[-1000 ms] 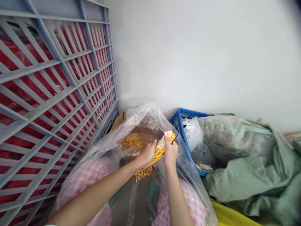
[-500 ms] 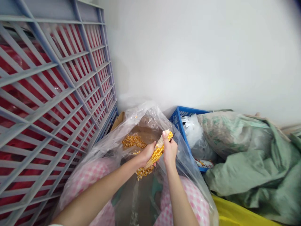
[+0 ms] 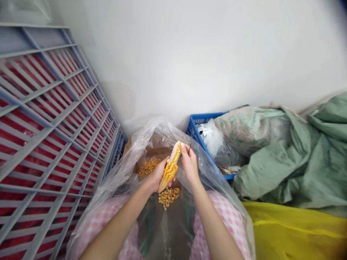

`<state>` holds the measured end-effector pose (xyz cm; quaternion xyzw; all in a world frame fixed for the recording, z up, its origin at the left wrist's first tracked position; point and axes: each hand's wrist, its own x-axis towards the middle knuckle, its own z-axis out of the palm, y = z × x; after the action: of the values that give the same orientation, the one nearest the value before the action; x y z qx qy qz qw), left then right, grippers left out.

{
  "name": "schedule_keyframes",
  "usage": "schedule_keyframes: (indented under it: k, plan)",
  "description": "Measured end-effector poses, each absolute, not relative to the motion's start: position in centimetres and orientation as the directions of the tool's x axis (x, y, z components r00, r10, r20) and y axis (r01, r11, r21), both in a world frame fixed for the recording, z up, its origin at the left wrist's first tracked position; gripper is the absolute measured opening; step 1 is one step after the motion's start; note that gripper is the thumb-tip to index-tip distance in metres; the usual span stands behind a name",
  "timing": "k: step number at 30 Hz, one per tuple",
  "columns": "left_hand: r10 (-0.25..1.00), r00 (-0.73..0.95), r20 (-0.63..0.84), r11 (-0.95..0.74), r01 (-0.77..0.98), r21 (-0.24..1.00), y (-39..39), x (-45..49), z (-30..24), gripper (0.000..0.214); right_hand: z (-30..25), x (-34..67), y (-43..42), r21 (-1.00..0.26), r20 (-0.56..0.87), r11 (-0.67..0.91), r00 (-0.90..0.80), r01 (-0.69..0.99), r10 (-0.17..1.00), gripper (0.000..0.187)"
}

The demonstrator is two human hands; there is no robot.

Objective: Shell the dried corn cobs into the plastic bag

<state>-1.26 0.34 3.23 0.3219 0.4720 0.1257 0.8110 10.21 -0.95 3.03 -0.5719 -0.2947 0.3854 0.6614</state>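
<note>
A partly stripped corn cob [image 3: 170,169] slants upward over an open clear plastic bag [image 3: 119,191]. Yellow kernels cover much of it, while a pale bare strip runs along its upper left side. My left hand [image 3: 158,175] is wrapped round the lower part of the cob. At its upper end, my right hand [image 3: 189,162] is closed, with a thin dark pointed tool [image 3: 190,146] sticking up from the fingers; most of that tool is hidden. Loose corn kernels [image 3: 168,196] lie below the cob, and a second heap of kernels [image 3: 149,166] rests farther back.
A tall grey slatted crate [image 3: 54,126] with red material behind it stands on the left. To the right are a blue basket [image 3: 193,126] with bags in it, green cloth [image 3: 273,169] and a yellow sheet [image 3: 292,227]. A white wall [image 3: 189,54] rises behind.
The view has shifted somewhat to the right. The cob now stands steeper, and my right hand has moved from gripping over its top to its right side.
</note>
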Motion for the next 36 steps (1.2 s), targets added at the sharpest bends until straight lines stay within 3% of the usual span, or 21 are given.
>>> schedule_keyframes:
  k: [3,8,13,22,30,36]
  plan:
    - [0.431,0.552,-0.714,0.774,0.180,0.607,0.5,-1.7,3.8,0.061,3.3,10.1,-1.1,-0.993,0.002,0.063,0.511,-0.102,0.859,0.042]
    - [0.438,0.519,-0.735,0.739,0.259,0.623,0.0,-1.1,3.9,0.059,3.8,10.2,-1.3,-0.998,-0.010,0.025,0.588,-0.051,0.809,0.045]
    - [0.435,0.524,-0.732,0.754,0.233,0.614,-0.5,-0.7,3.4,0.056,3.8,10.0,-1.2,-0.994,-0.049,0.021,0.605,-0.108,0.795,0.048]
    - [0.379,0.541,-0.751,0.798,0.221,0.561,-0.2,-1.1,2.4,0.053,3.3,10.2,-1.1,-1.000,-0.014,-0.007,0.580,-0.015,0.814,0.047]
    - [0.298,0.663,-0.686,0.843,0.155,0.516,-0.5,-1.4,2.2,0.055,3.2,10.7,-1.2,-0.988,0.062,-0.034,0.580,0.154,0.812,0.051]
    - [0.356,0.651,-0.671,0.837,0.098,0.539,-0.4,-1.4,3.0,0.059,3.4,10.9,-1.1,-0.998,-0.011,-0.039,0.554,0.039,0.833,0.055]
